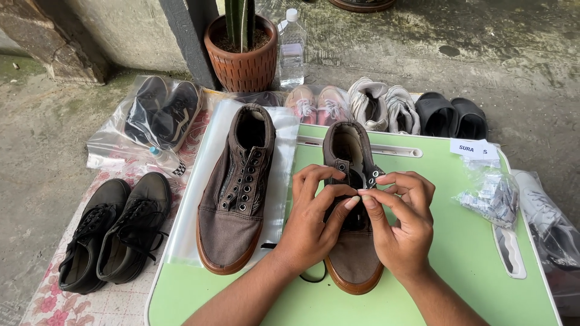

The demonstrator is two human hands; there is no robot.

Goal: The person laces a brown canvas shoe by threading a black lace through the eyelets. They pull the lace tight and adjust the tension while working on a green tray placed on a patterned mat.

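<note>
Sitting on the green table [459, 265], near its middle, is a brown shoe [353, 253] with a tan sole. Both hands are on top of it, over the lace holes. The left hand [314, 220] has its fingers bent, and its thumb and first finger pinch together at the middle of the shoe. The right hand [402, 220] pinches there too, fingertip to fingertip with the left. A black lace [311, 279] peeks out under the left wrist, but I cannot tell if the fingers hold it.

Just beside this shoe, on the left, lies its twin shoe [235, 193] with no lace, on a clear plastic bag [193, 199]. Small packets in a clear bag [492, 196] lie on the right of the table. Two black shoes [115, 232] sit on a flowery cloth [72, 302] off to the left. More shoes [380, 105] line up behind the table, near a potted plant [241, 51] and a water bottle [292, 48].
</note>
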